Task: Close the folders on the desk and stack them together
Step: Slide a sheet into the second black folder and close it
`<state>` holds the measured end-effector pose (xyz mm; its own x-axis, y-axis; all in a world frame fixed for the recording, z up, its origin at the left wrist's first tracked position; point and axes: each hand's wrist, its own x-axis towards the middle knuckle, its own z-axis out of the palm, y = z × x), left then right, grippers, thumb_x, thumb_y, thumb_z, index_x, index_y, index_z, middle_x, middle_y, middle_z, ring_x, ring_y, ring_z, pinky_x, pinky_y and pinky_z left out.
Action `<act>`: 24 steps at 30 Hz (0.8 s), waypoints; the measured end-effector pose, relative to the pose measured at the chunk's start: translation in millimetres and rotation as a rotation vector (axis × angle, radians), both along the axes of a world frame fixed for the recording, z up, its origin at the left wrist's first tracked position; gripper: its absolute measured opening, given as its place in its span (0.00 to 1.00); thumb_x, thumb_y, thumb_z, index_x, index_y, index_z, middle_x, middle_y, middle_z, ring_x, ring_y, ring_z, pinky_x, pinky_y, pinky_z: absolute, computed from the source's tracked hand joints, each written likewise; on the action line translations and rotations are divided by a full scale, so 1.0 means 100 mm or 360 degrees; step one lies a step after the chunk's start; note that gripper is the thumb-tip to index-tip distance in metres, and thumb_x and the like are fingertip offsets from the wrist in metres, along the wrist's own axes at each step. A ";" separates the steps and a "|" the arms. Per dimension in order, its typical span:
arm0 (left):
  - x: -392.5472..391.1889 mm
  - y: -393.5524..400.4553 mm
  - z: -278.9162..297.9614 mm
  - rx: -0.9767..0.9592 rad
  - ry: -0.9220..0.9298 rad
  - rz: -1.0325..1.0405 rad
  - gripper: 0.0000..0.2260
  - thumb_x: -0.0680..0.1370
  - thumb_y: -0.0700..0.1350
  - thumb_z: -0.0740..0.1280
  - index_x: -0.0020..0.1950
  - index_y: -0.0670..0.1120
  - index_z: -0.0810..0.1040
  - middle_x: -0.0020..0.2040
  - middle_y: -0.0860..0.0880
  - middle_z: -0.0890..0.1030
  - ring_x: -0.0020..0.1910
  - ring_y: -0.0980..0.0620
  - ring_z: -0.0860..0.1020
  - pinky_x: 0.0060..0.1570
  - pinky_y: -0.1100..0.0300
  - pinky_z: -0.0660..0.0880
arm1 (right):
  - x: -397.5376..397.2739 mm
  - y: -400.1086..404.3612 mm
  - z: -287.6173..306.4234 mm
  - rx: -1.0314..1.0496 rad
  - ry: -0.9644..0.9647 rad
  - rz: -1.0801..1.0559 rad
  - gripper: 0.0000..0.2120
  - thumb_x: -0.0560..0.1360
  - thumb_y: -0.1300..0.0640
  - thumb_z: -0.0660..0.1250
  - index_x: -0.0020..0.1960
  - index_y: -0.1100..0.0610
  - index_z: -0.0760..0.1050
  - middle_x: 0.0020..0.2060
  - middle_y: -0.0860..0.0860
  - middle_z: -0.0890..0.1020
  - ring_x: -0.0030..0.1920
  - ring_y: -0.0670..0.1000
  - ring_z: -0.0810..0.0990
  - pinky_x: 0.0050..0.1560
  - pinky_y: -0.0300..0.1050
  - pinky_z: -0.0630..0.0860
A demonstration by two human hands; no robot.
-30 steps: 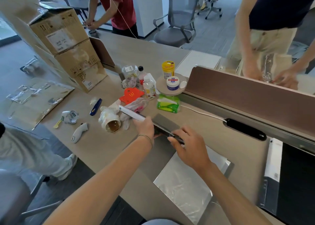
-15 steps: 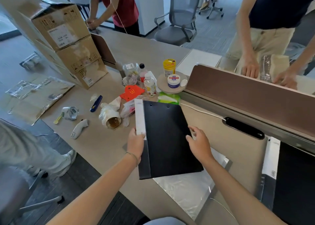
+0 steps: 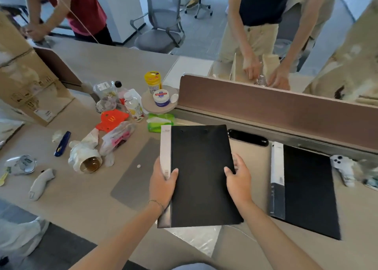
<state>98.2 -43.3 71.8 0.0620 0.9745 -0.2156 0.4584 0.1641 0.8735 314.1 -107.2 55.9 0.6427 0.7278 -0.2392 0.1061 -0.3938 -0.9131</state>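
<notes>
Folder (image 3: 201, 173) closed, black with a white spine strip, held over a tan desk (image 3: 86, 192) in an open office; grey floor and mesh chair (image 3: 163, 24) beyond. From the left: cardboard boxes (image 3: 22, 81), blue cutter (image 3: 62, 143), tipped cup (image 3: 90, 163) wrapped in tissue, red carton (image 3: 112, 119), bottles, yellow jar (image 3: 152, 81), green wipes pack (image 3: 160, 122), grey mat (image 3: 137, 173). Brown divider (image 3: 276, 104) along the far edge, with two people standing behind the desk. Long axis running away from the wearer, nearly upright in view, spine on the left, cover facing up. Left hand (image 3: 162, 186) curled round the spine edge, thumb on top of the cover. Right hand (image 3: 238, 181) curled round the opposite long edge, thumb likewise on top. Clear plastic sheet (image 3: 196, 239) on the desk beneath the near end. Second folder (image 3: 304, 190), also closed, flat on the desk to the right, well apart, same orientation but tilted slightly. White controller (image 3: 341, 167) just beyond it. Compared with half a second ago: now squarer to the wearer rather than angled, right hand shifted from the far edge to a firm hold on the side, view swung right to reveal more of the second folder.
</notes>
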 end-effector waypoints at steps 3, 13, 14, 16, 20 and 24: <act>0.34 -0.04 -0.08 -0.0046 0.0025 -0.0098 0.28 0.78 0.46 0.70 0.76 0.53 0.64 0.68 0.53 0.76 0.64 0.49 0.77 0.68 0.50 0.72 | 0.26 -0.20 0.03 -0.0039 0.0003 -0.0179 0.25 0.78 0.63 0.66 0.73 0.49 0.70 0.61 0.46 0.81 0.59 0.46 0.79 0.65 0.49 0.76; 1.74 -0.45 -0.21 -0.0231 0.0125 -0.0511 0.27 0.79 0.55 0.67 0.76 0.56 0.61 0.67 0.55 0.76 0.65 0.45 0.77 0.65 0.46 0.75 | 1.36 -0.94 -0.09 -0.0208 -0.0001 -0.0628 0.23 0.80 0.63 0.65 0.73 0.50 0.71 0.68 0.50 0.77 0.70 0.52 0.74 0.68 0.46 0.69; 1.87 -0.51 -0.23 -0.0249 0.0125 -0.0547 0.28 0.79 0.54 0.67 0.76 0.55 0.61 0.66 0.56 0.74 0.66 0.46 0.77 0.65 0.46 0.75 | 1.48 -1.00 -0.13 -0.0226 0.0021 -0.0655 0.23 0.80 0.62 0.64 0.74 0.49 0.70 0.69 0.51 0.76 0.70 0.52 0.73 0.69 0.46 0.68; 2.12 -0.59 -0.31 -0.0293 0.0139 -0.0617 0.29 0.79 0.54 0.68 0.77 0.55 0.60 0.69 0.55 0.74 0.68 0.46 0.75 0.67 0.45 0.74 | 1.72 -1.11 -0.22 -0.0265 0.0048 -0.0700 0.23 0.81 0.60 0.62 0.74 0.50 0.69 0.69 0.52 0.74 0.67 0.52 0.74 0.67 0.46 0.68; 2.56 -0.71 -0.47 -0.0385 0.0240 -0.0731 0.32 0.80 0.52 0.67 0.80 0.54 0.55 0.75 0.50 0.71 0.71 0.43 0.74 0.69 0.46 0.72 | 2.11 -1.28 -0.38 -0.0334 0.0049 -0.0791 0.22 0.81 0.60 0.62 0.74 0.51 0.69 0.69 0.53 0.72 0.63 0.51 0.74 0.64 0.44 0.68; 2.99 -0.78 -0.56 -0.0375 0.0323 -0.0806 0.30 0.80 0.53 0.66 0.80 0.53 0.56 0.73 0.50 0.72 0.69 0.42 0.75 0.67 0.45 0.73 | 2.42 -1.39 -0.52 -0.0376 0.0086 -0.0819 0.26 0.81 0.59 0.63 0.76 0.46 0.65 0.74 0.50 0.70 0.74 0.53 0.68 0.73 0.52 0.65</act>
